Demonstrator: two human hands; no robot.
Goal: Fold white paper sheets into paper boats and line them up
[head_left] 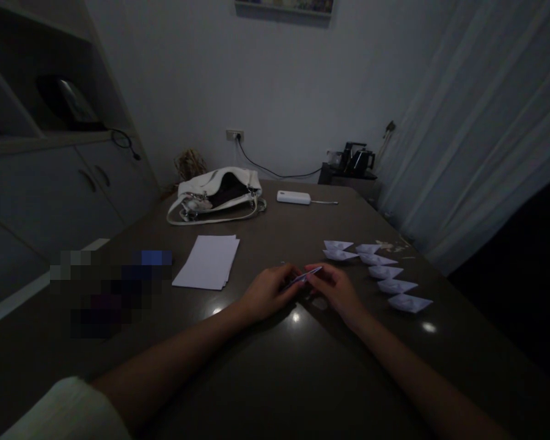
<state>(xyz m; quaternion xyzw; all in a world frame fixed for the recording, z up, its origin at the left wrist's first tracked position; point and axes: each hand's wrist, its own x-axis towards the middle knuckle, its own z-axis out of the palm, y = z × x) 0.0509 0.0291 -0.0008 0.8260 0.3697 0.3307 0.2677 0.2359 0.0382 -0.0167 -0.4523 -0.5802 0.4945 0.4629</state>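
Between my two hands, just above the dark table (275, 360), is a small piece of folded white paper (306, 276). My left hand (271, 292) pinches its left end, with thumb and fingers closed on it. My right hand (337, 291) grips the right side between thumb and fingertips. Much of the paper is covered by my fingers, so its full shape does not show. Several white folded paper boats (386, 272) stand in two short rows right of my right hand. A stack of white paper sheets (207, 261) lies left of my left hand.
A white handbag (220, 194) sits at the table's back left, and a white power bank (293, 197) with a short cable lies behind my hands. Paper scraps (392, 246) lie near the right edge. A blurred patch (119, 293) hides something at left. A kettle (362, 161) stands beyond.
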